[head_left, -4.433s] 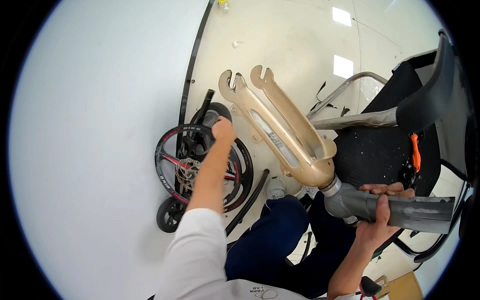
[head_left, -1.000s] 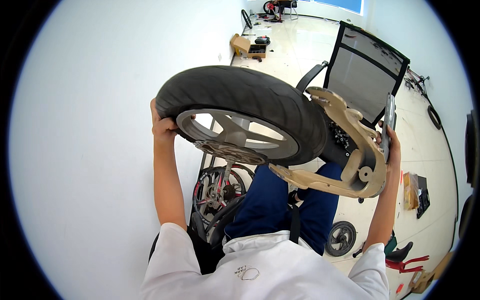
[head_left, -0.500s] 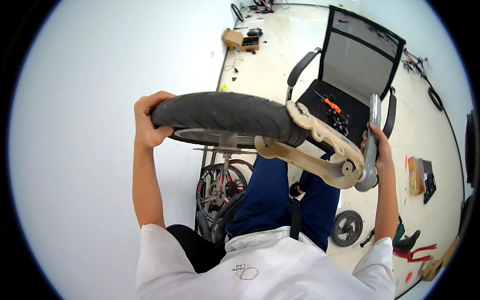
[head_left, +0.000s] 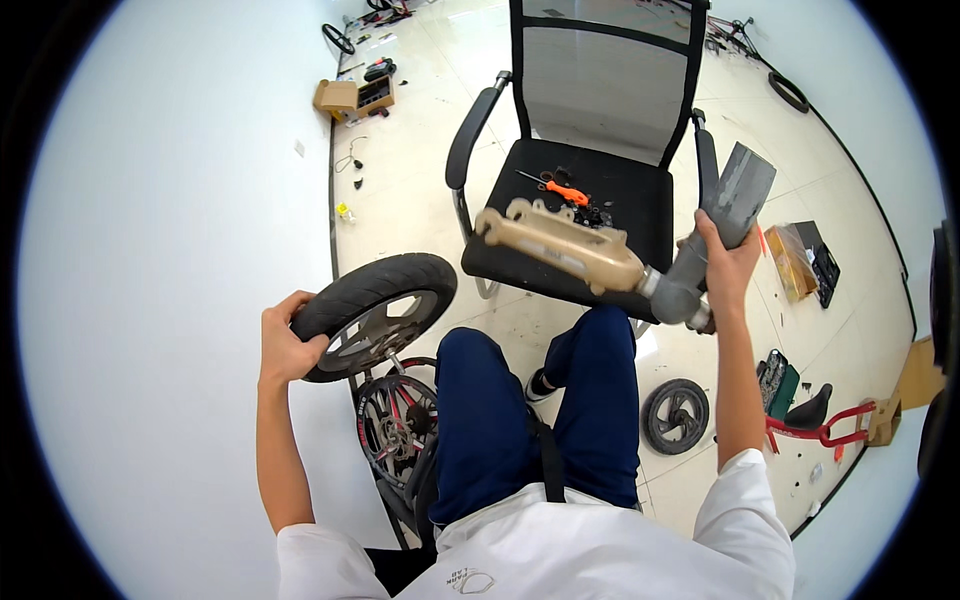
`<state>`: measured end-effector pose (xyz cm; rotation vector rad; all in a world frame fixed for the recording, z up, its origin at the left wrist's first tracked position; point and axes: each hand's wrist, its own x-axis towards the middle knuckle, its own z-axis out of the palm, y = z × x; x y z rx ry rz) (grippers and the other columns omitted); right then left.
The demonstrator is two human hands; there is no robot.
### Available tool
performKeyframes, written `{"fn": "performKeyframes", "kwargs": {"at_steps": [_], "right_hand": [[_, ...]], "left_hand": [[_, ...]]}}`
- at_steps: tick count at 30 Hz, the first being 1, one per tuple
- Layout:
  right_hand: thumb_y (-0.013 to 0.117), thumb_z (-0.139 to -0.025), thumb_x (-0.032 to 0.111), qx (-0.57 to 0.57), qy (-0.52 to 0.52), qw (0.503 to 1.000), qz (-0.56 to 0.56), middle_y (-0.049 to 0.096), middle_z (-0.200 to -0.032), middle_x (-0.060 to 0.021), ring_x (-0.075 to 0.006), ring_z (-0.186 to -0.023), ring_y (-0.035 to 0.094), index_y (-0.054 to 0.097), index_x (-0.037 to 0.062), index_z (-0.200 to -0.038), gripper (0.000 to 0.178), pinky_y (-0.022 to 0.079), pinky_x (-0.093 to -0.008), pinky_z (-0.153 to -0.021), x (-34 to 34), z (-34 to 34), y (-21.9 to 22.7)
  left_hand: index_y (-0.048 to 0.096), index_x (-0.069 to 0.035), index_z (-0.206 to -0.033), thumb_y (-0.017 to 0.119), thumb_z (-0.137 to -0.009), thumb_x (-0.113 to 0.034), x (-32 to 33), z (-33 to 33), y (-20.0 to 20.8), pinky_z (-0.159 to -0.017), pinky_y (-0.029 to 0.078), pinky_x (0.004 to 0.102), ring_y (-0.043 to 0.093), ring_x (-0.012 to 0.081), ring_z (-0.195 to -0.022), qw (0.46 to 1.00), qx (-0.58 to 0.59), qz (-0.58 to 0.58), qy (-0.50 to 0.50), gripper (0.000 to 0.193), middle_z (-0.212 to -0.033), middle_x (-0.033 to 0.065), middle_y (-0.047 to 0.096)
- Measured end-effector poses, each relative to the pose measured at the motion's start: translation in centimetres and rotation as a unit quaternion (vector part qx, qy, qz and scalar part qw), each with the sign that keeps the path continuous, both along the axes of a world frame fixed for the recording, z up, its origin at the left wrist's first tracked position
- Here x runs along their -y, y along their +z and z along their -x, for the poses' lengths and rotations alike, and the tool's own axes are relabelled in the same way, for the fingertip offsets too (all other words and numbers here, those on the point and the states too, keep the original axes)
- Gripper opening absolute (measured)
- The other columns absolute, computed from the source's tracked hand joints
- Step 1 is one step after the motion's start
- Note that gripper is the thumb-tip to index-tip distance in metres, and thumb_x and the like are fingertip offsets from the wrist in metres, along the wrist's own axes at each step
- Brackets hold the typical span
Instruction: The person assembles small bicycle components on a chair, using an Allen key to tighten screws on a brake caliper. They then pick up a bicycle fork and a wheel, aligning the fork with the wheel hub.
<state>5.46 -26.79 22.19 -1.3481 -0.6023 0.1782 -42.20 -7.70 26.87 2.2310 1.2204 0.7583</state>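
Observation:
My left hand grips the edge of a black-tyred wheel, holding it up near the wall. An axle and a disc show on the wheel's lower side. In my right hand is a grey tube of a wheel fork; its beige prongs point left, over the chair seat. Wheel and fork are apart from each other. On the black office chair in front of me lie an orange-handled screwdriver and a pile of small dark parts.
A small wheel lies on the floor to the right, with a red frame and a green toolbox beyond. Bicycle wheels stand by my left leg. An opened cardboard box sits along the left wall.
The wheel has come out of the fork. It has moved down and left with my left hand, while my right hand has turned the fork away. The view has shifted right.

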Motion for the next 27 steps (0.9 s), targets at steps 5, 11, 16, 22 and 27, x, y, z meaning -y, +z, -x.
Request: {"fn": "performKeyframes", "kwargs": {"at_steps": [5, 11, 16, 22, 27], "right_hand": [[0.074, -0.083, 0.008, -0.073, -0.055, 0.995, -0.036, 0.061, -0.090, -0.0116, -0.0210, -0.063, 0.064, 0.050, -0.0016, -0.111, 0.038, 0.059, -0.0344, -0.055, -6.9, -2.7, -5.3], [0.071, -0.083, 0.007, -0.261, -0.077, 0.961, 0.057, 0.060, -0.096, -0.0150, -0.0265, -0.069, 0.064, 0.050, -0.0026, -0.116, 0.040, 0.058, -0.0400, -0.056, -11.8, -4.9, -15.0], [0.075, -0.081, 0.012, -0.262, -0.086, 0.959, 0.072, 0.060, -0.106, -0.0149, -0.0238, -0.083, 0.063, 0.051, -0.0050, -0.120, 0.049, 0.057, -0.0371, -0.064, -13.1, -3.9, -21.2], [0.075, -0.081, 0.014, -0.264, -0.088, 0.956, 0.098, 0.061, -0.097, -0.0127, -0.0217, -0.076, 0.064, 0.052, -0.0040, -0.119, 0.047, 0.056, -0.0347, -0.063, -13.9, -6.0, -24.0], [0.081, -0.075, 0.020, 0.032, -0.094, 0.992, 0.078, 0.066, -0.097, -0.0152, -0.0220, -0.081, 0.064, 0.058, -0.0062, -0.108, 0.047, 0.051, -0.0328, -0.076, -15.3, -3.7, -17.5]], "left_hand": [[0.062, 0.006, -0.087, 0.057, -0.055, -0.004, -2.3, -1.3, -2.5, -0.065, 0.047, 0.0251, 0.054, 0.0133, -0.062, 0.999, -0.024, 0.011, 0.025, 0.033, -0.066, 0.0093, 0.060], [0.062, 0.005, -0.088, 0.056, -0.055, -0.004, -3.8, -2.8, -4.6, -0.069, 0.047, 0.0250, 0.057, 0.0136, -0.064, 0.997, -0.034, 0.068, 0.021, 0.035, -0.067, 0.0103, 0.062], [0.062, 0.005, -0.088, 0.056, -0.054, -0.004, -4.0, -3.5, -6.2, -0.067, 0.047, 0.0248, 0.055, 0.0137, -0.063, 0.994, -0.032, 0.101, 0.024, 0.036, -0.067, 0.0097, 0.061], [0.059, 0.005, -0.086, 0.055, -0.052, -0.003, -3.7, -4.5, -6.4, -0.065, 0.044, 0.0237, 0.052, 0.0125, -0.062, 0.994, -0.030, 0.095, 0.038, 0.035, -0.066, 0.0060, 0.056], [0.061, 0.005, -0.089, 0.056, -0.053, -0.004, -3.4, -4.9, -5.6, -0.068, 0.047, 0.0248, 0.055, 0.0149, -0.063, 0.997, -0.015, 0.057, 0.049, 0.037, -0.067, 0.0096, 0.060]]}}
